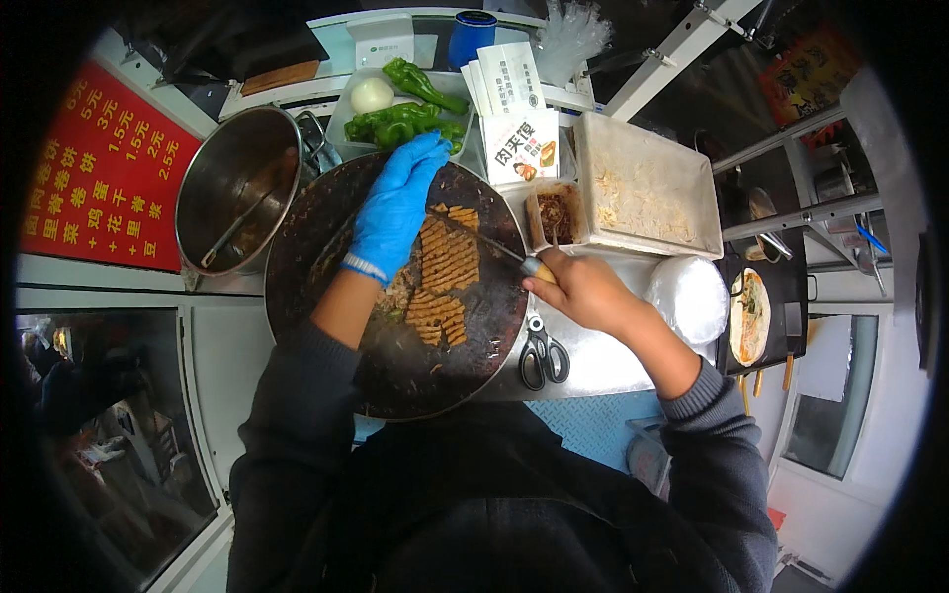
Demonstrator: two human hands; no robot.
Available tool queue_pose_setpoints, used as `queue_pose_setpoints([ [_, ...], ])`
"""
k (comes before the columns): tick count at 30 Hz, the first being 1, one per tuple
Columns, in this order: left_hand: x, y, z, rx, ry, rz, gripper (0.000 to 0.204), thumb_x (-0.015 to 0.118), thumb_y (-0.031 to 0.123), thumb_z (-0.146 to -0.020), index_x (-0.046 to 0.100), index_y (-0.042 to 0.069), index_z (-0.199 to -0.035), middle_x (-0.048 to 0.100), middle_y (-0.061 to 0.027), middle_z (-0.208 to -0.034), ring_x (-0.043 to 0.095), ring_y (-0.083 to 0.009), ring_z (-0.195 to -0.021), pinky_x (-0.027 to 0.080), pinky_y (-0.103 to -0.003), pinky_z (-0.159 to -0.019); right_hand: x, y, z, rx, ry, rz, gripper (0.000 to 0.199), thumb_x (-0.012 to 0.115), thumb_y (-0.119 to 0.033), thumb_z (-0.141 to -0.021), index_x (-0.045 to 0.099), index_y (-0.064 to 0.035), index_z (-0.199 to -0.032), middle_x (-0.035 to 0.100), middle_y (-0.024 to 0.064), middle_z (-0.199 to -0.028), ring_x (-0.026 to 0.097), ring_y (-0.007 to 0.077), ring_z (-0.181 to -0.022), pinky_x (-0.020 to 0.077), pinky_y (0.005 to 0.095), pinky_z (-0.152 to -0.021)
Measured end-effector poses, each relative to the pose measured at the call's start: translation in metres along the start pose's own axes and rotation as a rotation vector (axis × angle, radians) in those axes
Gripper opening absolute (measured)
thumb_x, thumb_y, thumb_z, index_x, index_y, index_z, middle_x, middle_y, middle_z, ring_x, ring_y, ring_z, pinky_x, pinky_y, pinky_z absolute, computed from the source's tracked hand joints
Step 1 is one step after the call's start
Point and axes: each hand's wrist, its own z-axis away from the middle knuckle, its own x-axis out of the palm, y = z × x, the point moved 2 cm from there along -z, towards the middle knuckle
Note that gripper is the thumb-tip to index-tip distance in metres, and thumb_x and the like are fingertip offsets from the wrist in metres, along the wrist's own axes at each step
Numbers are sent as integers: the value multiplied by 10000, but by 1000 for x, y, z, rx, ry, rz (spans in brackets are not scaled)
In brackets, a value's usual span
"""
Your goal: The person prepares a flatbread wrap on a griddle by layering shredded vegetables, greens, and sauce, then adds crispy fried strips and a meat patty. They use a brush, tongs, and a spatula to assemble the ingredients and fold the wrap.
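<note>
My left hand [395, 198], in a blue glove, is over the far part of a round dark chopping board [316, 237], its fingers stretched out toward the green peppers. Whether its underside touches anything is hidden. My bare right hand [588, 292] is closed round the pale handle of a knife [504, 249] at the board's right side. The knife's thin blade points left across the far end of brown slabs [450, 262] scored with diagonal cuts. Chopped greenish-brown bits [395, 301] lie left of the slabs, partly hidden by my left wrist.
Black-handled scissors [543, 358] lie right of the board. Beyond it, a clear box holds green peppers [420, 84] and an onion [372, 96]. A deep metal pot [203, 198] stands left. At right are a white tray [647, 148], stacked plastic bags [687, 296] and a topped flatbread [751, 316].
</note>
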Motion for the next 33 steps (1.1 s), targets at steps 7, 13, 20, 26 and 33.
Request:
queue_pose_setpoints([
  [7, -1, -22, 21, -57, -40, 12, 324, 484, 117, -997, 512, 28, -1308, 557, -120, -1314, 511, -212, -1237, 373, -323, -1078, 24, -12, 7, 75, -66, 39, 366, 578, -370, -917, 564, -5, -927, 639, 202, -706, 636, 393, -691, 496, 474, -630],
  [13, -2, -5, 17, -72, -2, -41, 355, 504, 102, -982, 496, 11, -1324, 545, -107, -1330, 503, -194, -1239, 359, -320, -1091, 14, -15, 18, -40, 48, -39, 380, 580, -383, -914, 564, -4, -909, 637, 220, -724, 632, 406, -711, 493, 477, -648],
  [20, 1, -13, 41, -117, -70, 22, 331, 481, 120, -996, 506, 23, -1311, 549, -96, -1331, 490, -188, -1255, 356, -318, -1091, 35, -33, 28, 141, -77, -28, 395, 551, -393, -929, 561, 3, -935, 641, 222, -718, 639, 401, -721, 497, 472, -657],
  [26, -3, -1, 30, -192, -64, 22, 383, 505, 184, -992, 480, 16, -1334, 562, -102, -1308, 508, -186, -1231, 374, -339, -1068, 29, -40, 34, 128, 7, -124, 393, 568, -386, -934, 572, 5, -968, 624, 217, -691, 631, 406, -713, 489, 453, -648],
  [33, -1, -10, 56, -149, -116, 64, 346, 484, 160, -997, 503, 39, -1321, 545, -87, -1325, 504, -184, -1221, 384, -317, -1054, 53, -52, 51, 252, -79, -58, 429, 515, -417, -948, 562, 9, -936, 644, 228, -719, 637, 412, -715, 499, 482, -677],
])
